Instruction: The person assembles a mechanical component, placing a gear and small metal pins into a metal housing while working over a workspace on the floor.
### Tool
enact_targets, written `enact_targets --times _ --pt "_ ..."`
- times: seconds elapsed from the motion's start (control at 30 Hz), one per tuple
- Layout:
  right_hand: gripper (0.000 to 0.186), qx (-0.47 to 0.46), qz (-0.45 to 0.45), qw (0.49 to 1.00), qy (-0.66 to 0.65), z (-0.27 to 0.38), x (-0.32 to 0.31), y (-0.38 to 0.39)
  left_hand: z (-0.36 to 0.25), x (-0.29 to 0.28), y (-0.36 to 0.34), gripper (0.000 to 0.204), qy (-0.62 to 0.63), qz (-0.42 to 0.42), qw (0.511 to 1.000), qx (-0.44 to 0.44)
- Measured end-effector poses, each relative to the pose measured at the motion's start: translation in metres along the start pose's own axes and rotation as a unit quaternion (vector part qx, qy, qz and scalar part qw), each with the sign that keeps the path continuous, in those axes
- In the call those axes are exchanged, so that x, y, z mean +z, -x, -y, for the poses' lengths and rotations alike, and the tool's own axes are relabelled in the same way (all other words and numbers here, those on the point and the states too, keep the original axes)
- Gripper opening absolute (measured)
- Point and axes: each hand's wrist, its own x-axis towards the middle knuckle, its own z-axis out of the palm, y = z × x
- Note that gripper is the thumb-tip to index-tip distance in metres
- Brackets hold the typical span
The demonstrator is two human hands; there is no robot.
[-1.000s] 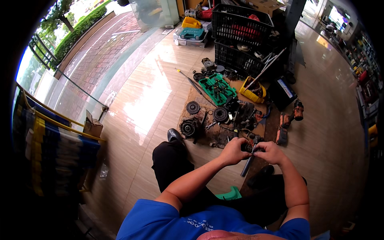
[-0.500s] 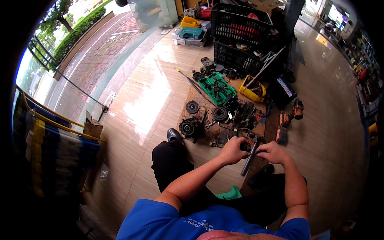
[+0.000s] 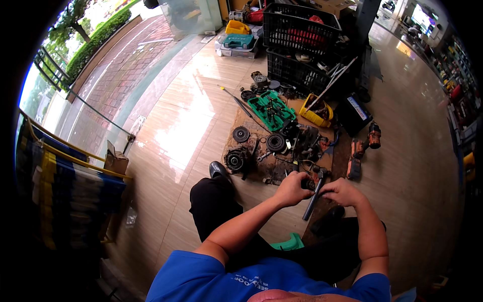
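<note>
My left hand [image 3: 294, 189] is curled around a small dark round metal part [image 3: 311, 184], gripping it between thumb and fingers. Just right of it, my right hand [image 3: 343, 192] has its thumb and fingers pressed together in a pinch; what they hold, if anything, is too small to make out. Between and below the two hands runs a hammer-like tool [image 3: 313, 202] with a dark head and a straight grey handle. Beyond my hands, a greasy cardboard sheet [image 3: 261, 173] bears a round finned motor-like unit [image 3: 235, 160], a black pulley [image 3: 275, 143] and a dark ring-shaped disc [image 3: 241, 134].
A green open tool case [image 3: 271, 110], a yellow container [image 3: 316, 110] and a black battery-like box [image 3: 353, 115] stand farther off. An orange cordless power tool [image 3: 356, 151] lies at right. Stacked black crates [image 3: 302, 30] rise behind. A green stool edge [image 3: 289, 242] shows beneath me.
My right fingertips have drawn slightly away from the part in my left hand. The left hand keeps its grip, and the view has shifted a little.
</note>
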Motion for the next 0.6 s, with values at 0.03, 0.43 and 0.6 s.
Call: enact_targets --times 0.03,0.43,0.6 --pt "0.021 0.004 0.001 1.0 -0.02 0.0008 -0.0007 0.0002 0.0011 -0.0002 -0.0001 0.047 0.001 -0.001 1.0 0.0" --pt "0.023 0.024 0.0 0.997 -0.067 0.0064 -0.0079 0.0029 -0.0004 -0.0027 0.0004 0.044 0.014 -0.013 1.0 0.007" --pt "0.022 0.04 0.002 0.999 -0.01 0.0048 -0.0105 0.0052 0.0022 -0.001 0.0002 0.045 0.009 -0.018 1.0 0.008"
